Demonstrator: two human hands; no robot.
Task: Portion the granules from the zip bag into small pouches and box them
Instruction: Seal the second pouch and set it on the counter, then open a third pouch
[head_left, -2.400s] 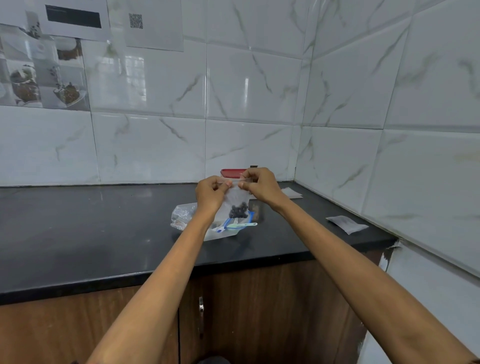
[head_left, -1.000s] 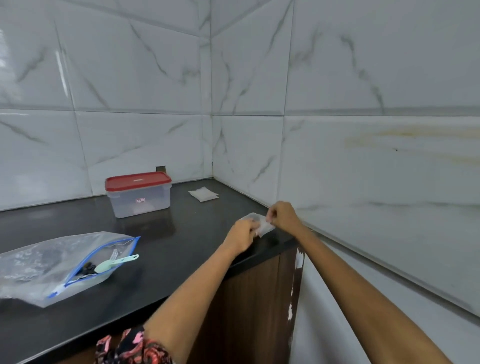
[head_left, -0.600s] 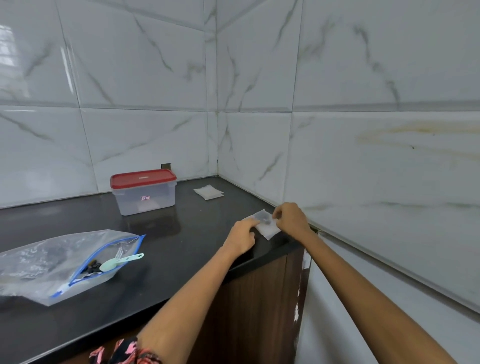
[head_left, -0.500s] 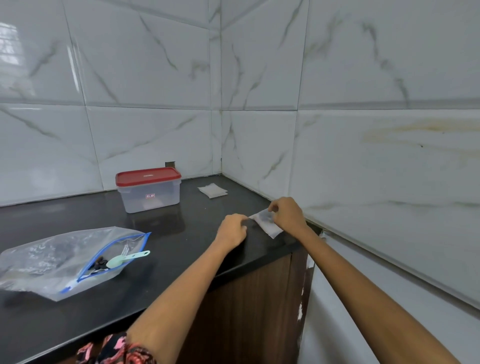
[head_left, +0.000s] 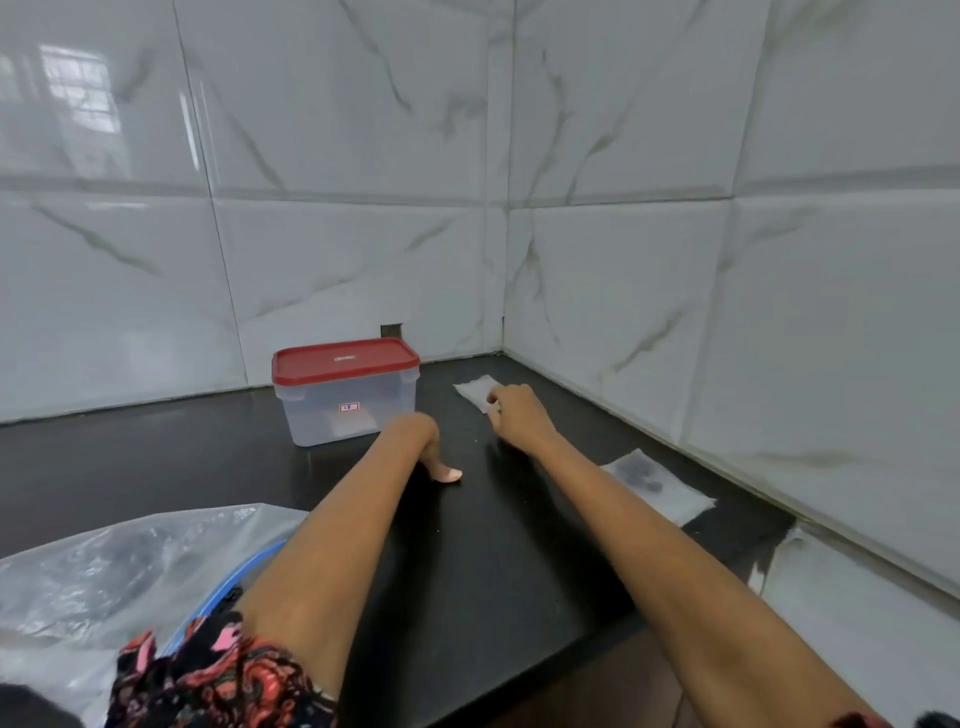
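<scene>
Both arms reach out over the black countertop (head_left: 519, 561). The right hand (head_left: 519, 415), fingers curled, pinches the near edge of a small pouch (head_left: 475, 389) lying toward the back corner. The left hand (head_left: 428, 447) bends down at the wrist, its fingertips (head_left: 449, 474) touching the counter, holding nothing. A filled pouch (head_left: 654, 480) lies by the right edge, the red-lidded box (head_left: 345, 397) near the back edge, and the zip bag (head_left: 119, 571) at the front left.

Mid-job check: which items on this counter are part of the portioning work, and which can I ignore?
Job: zip bag; filled pouch; far pouch at the right hand; red-lidded box, lid on.
Ignore: wall socket; tiled wall.
</scene>
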